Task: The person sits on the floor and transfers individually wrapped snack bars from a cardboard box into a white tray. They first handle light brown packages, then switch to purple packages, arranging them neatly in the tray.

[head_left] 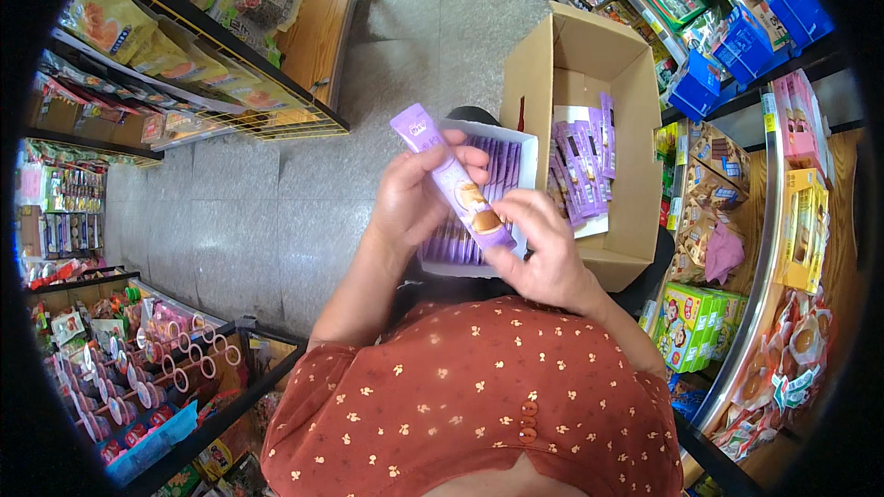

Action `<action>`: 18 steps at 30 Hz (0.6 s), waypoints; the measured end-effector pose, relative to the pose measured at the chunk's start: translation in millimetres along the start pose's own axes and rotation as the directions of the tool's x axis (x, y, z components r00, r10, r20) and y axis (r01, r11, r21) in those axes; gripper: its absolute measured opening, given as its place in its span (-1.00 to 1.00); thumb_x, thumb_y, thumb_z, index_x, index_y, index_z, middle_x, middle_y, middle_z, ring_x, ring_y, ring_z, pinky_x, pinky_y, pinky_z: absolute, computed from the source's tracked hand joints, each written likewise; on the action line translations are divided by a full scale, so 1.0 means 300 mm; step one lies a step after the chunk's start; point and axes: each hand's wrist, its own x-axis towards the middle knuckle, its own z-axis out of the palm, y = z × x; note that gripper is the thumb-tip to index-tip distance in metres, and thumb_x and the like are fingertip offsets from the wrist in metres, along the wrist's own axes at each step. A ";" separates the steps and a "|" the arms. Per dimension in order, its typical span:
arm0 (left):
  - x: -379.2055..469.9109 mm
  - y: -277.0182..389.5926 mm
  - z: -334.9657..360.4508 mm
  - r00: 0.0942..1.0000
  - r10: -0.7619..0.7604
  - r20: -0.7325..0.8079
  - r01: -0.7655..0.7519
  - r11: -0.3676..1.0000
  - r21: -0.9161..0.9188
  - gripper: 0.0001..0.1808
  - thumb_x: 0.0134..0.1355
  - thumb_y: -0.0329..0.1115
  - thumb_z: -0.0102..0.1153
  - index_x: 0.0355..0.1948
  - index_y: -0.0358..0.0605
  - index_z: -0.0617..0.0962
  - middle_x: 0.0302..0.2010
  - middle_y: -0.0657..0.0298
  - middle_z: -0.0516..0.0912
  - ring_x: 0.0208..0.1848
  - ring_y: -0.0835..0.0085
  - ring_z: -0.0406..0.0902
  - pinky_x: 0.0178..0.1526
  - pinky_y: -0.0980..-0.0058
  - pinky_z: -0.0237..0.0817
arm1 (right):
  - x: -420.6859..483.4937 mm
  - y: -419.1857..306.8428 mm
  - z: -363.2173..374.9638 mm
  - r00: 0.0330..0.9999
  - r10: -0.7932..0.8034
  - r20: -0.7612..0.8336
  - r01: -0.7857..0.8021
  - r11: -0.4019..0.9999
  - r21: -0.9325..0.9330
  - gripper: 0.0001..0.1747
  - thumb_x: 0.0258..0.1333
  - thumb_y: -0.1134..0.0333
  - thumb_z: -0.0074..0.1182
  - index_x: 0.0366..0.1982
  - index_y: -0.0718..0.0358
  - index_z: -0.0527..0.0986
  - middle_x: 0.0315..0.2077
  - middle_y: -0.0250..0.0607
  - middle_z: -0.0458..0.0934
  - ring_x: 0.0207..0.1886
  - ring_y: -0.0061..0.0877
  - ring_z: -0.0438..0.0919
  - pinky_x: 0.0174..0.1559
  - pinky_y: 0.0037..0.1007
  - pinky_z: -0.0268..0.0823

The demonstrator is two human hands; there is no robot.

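My left hand grips a purple snack sachet near its upper end, the thumb lying across the printed front. At the lower end of the sachet, my right hand has its thumb and fingers around the edge; whether they press on it is hard to tell. Below both hands is a white carton, filled with rows of upright purple sachets and partly covered by the hands. To its right stands an open brown cardboard box with loose purple sachets lying on a white sheet inside.
Shop shelves curve along the right, with blue boxes, green boxes and bagged snacks. A yellow wire rack juts in at upper left. Ring-handled goods fill a lower-left display. Grey tiled floor lies between.
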 end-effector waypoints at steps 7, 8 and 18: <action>0.016 -0.033 0.006 0.988 -0.031 0.149 0.049 0.992 -0.119 -0.46 0.42 -0.02 -0.28 0.13 -0.28 0.39 -0.04 -0.10 0.57 -0.03 0.09 0.57 0.02 0.13 0.44 | 0.001 0.050 0.039 0.801 0.509 0.316 -0.588 0.565 0.580 -0.82 0.22 0.45 0.03 -0.19 0.42 0.51 -0.35 -0.36 0.57 -0.28 -0.71 0.49 -0.22 -0.58 0.38; 0.019 -0.034 0.006 0.989 -0.027 0.145 0.044 0.992 -0.114 -0.45 0.42 0.00 -0.31 0.13 -0.28 0.40 -0.04 -0.10 0.57 -0.03 0.10 0.57 0.02 0.14 0.43 | 0.001 0.052 0.040 0.794 0.504 0.339 -0.598 0.551 0.582 -0.82 0.22 0.44 0.04 -0.20 0.42 0.51 -0.35 -0.35 0.57 -0.29 -0.72 0.49 -0.23 -0.59 0.38; 0.008 -0.074 0.053 0.997 -0.032 -0.068 0.043 0.983 0.176 -0.43 0.41 0.03 -0.26 0.13 -0.27 0.42 -0.05 0.03 0.58 -0.01 0.22 0.53 0.11 0.26 0.34 | 0.069 0.047 0.050 0.802 0.464 0.376 -0.589 0.513 0.624 -0.80 0.25 0.36 0.04 -0.29 0.40 0.52 -0.46 -0.42 0.51 -0.41 -0.74 0.43 -0.38 -0.58 0.30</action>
